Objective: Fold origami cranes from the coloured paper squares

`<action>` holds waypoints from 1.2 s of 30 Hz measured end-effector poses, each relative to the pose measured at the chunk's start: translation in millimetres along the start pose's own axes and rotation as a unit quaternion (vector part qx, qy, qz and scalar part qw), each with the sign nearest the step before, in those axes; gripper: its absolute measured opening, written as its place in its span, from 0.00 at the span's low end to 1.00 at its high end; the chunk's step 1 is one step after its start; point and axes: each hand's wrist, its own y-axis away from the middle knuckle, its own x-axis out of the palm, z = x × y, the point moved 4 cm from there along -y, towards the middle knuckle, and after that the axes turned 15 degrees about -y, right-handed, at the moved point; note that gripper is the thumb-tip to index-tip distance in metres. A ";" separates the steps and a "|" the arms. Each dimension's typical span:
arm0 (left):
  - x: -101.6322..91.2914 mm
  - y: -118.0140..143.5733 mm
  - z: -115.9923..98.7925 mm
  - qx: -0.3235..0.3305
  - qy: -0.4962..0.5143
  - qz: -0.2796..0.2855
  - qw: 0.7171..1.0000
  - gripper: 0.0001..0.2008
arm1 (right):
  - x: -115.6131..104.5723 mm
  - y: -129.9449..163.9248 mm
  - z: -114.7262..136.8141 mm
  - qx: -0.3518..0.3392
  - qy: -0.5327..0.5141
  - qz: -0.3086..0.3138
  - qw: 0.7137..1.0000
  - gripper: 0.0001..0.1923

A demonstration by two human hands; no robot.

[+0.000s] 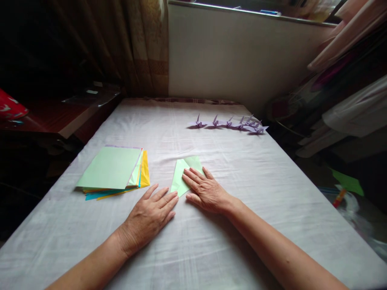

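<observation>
Hands rest flat on the white cloth (211,249) covering the table. Right hand (205,191) lies palm down, fingers extended and slightly spread, pressing the near right part of a folded pale green paper (181,173); nothing is gripped. Left hand (149,217) lies palm down just beside it, fingers extended, fingertips touching the paper's lower tip; it grips nothing. Folded paper lies flat near the table centre. Stack of coloured sheets (113,171), pale green on top with yellow and blue edges showing, lies to the left, apart from the hands. Row of purple paper cranes (229,124) stands at the far right side, well apart
</observation>
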 end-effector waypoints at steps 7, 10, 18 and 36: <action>-10.1 15.9 7.0 0.011 -0.013 -0.014 1.000 0.14 | 1.2 -0.3 -0.9 0.006 0.003 -0.004 1.000 0.32; -11.9 17.0 7.2 0.026 -0.018 -0.007 0.999 0.14 | 1.3 -0.7 -0.6 0.008 0.006 -0.003 1.000 0.32; -16.2 28.7 9.9 0.030 -0.015 -0.010 0.999 0.12 | 1.2 -0.6 -0.3 0.007 0.012 -0.012 1.000 0.32; 42.4 -58.0 44.0 -0.015 0.019 0.095 0.995 0.23 | 3.0 11.3 11.7 -0.044 0.005 -0.004 0.999 0.34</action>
